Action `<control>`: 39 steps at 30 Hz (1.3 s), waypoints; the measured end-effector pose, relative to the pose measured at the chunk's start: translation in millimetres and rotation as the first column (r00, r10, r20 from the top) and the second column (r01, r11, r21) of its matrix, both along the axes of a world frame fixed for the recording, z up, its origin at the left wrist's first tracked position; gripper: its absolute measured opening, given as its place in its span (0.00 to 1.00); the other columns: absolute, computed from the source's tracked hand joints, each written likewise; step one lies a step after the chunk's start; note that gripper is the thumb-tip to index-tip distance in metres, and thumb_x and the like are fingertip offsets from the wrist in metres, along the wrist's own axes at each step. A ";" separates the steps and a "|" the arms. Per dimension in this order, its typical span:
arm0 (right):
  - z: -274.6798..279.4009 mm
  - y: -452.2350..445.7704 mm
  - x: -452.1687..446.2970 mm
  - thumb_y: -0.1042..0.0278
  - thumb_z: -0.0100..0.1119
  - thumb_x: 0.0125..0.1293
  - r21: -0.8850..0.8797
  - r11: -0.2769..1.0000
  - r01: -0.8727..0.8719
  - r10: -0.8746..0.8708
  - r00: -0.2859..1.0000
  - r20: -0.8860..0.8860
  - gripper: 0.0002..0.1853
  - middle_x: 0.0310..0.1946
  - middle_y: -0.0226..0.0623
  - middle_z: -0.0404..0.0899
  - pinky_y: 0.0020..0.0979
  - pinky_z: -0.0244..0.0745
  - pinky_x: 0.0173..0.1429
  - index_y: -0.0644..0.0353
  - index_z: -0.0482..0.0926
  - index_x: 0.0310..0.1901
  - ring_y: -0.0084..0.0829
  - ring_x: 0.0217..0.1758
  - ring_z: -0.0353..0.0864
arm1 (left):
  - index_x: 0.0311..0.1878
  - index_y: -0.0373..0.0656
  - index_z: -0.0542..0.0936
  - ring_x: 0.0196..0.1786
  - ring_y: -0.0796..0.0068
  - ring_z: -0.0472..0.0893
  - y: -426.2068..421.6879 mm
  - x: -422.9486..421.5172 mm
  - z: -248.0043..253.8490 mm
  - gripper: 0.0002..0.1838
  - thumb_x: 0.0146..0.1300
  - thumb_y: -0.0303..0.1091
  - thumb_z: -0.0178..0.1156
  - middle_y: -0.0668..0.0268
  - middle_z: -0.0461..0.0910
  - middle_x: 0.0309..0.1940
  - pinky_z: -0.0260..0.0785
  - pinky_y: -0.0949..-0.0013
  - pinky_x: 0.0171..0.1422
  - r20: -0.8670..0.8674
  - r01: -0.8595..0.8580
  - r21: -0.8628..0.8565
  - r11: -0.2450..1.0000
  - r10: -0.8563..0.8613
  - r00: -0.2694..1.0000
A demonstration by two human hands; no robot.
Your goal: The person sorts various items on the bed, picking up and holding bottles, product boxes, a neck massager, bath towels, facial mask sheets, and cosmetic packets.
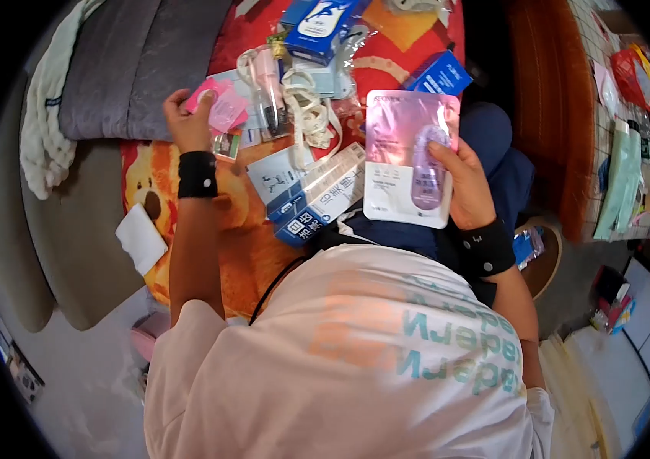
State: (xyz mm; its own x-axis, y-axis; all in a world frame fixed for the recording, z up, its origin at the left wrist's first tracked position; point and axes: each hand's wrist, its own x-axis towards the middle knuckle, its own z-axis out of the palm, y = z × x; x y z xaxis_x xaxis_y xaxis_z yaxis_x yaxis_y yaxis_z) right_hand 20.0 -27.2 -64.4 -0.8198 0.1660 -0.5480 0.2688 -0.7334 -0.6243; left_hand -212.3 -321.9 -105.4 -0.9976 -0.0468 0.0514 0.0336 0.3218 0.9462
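Observation:
My right hand (469,182) grips a face mask sachet (387,172) by its right side, with the thumb on its front. The sachet is shiny pink above and white below, with a purple oval on it. My left hand (189,121) is closed on the edge of a small bright pink packet (227,109) with a paler pink patch; its exact kind is unclear. Beside that packet lies a clear pouch with a pink tube (265,73). A bundle of white cord (309,115) lies between my hands. Below it are blue-and-white cartons (321,200).
A blue box (322,30) and another blue box (439,76) lie on the red and orange bear-print blanket (241,252). A folded white tissue (141,239) is at its left edge. Far right, a cluttered shelf holds pale green tubes (617,183).

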 end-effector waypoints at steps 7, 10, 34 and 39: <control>-7.2 -7.0 -0.6 0.68 0.47 0.63 -0.188 0.979 0.083 -0.077 0.996 0.042 0.13 0.41 0.32 0.74 0.24 0.70 0.47 0.63 0.69 0.48 0.22 0.42 0.74 | 0.40 0.42 0.75 0.37 0.76 0.76 103.5 88.3 42.2 0.16 0.47 0.31 0.66 0.65 0.75 0.36 0.71 0.76 0.39 0.168 0.497 0.194 0.846 -0.528 0.832; 4.0 -11.5 -3.5 0.60 0.43 0.66 -0.329 0.941 0.080 -0.055 0.995 0.086 0.17 0.43 0.34 0.73 0.23 0.68 0.49 0.63 0.68 0.50 0.22 0.45 0.73 | 0.40 0.40 0.73 0.40 0.76 0.75 147.2 137.1 47.6 0.14 0.49 0.28 0.62 0.66 0.75 0.36 0.68 0.73 0.43 0.037 0.655 0.117 0.747 -0.662 0.748; -29.5 -3.0 4.2 0.77 0.52 0.58 -0.179 0.984 -0.009 0.013 1.000 0.023 0.17 0.43 0.38 0.75 0.29 0.72 0.50 0.62 0.67 0.51 0.29 0.44 0.76 | 0.43 0.36 0.73 0.43 0.55 0.75 -2.7 16.2 -17.5 0.21 0.45 0.36 0.62 0.50 0.76 0.39 0.67 0.62 0.47 0.023 0.005 -0.707 0.708 0.017 1.000; -30.2 -2.0 5.8 0.76 0.51 0.58 -0.171 0.985 0.012 -0.007 0.999 0.032 0.17 0.44 0.40 0.74 0.31 0.73 0.50 0.62 0.67 0.51 0.31 0.44 0.76 | 0.42 0.33 0.75 0.34 0.69 0.79 -23.2 -9.7 -45.9 0.19 0.46 0.31 0.64 0.56 0.78 0.34 0.71 0.69 0.39 0.277 0.148 -0.301 0.942 -0.062 0.959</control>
State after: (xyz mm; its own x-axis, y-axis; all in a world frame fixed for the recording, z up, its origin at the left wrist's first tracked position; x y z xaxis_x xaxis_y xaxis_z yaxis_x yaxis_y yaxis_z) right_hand 25.8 -29.2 -94.6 -0.8006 0.0749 -0.5945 0.2789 -0.8316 -0.4804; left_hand -221.9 -345.1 -151.4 -0.9759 0.0349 -0.2154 -0.1493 0.6130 0.7758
